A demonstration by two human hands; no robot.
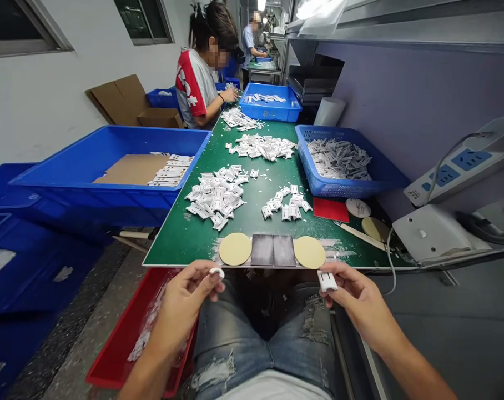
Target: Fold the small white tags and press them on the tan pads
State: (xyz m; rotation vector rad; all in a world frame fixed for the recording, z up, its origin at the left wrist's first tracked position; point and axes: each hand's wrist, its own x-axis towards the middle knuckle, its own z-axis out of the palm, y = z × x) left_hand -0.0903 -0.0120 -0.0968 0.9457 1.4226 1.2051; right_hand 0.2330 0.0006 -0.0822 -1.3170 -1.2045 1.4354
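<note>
Between the thumb and fingers of my left hand (196, 286) is a small white plastic piece (217, 273), seen edge-on. My right hand (356, 286) pinches another white plastic piece (327, 281) with dark slots, its flat face turned up. Both hands are just in front of the table's near edge, over my lap. Along that edge lie two round yellowish sanding discs (235, 249) with dark grey abrasive pads (272, 250) between them. Beyond these, a larger pile of white pieces (218, 194) sits on the left and a smaller group (288, 203) on the right.
A blue basket (339, 188) of white pieces stands at the right, near a red sheet (331, 209), a knife (364, 236) and a power strip (464, 158). Left is a large blue bin (110, 191); below, a red bin (110, 355). A co-worker (202, 72) sits further back.
</note>
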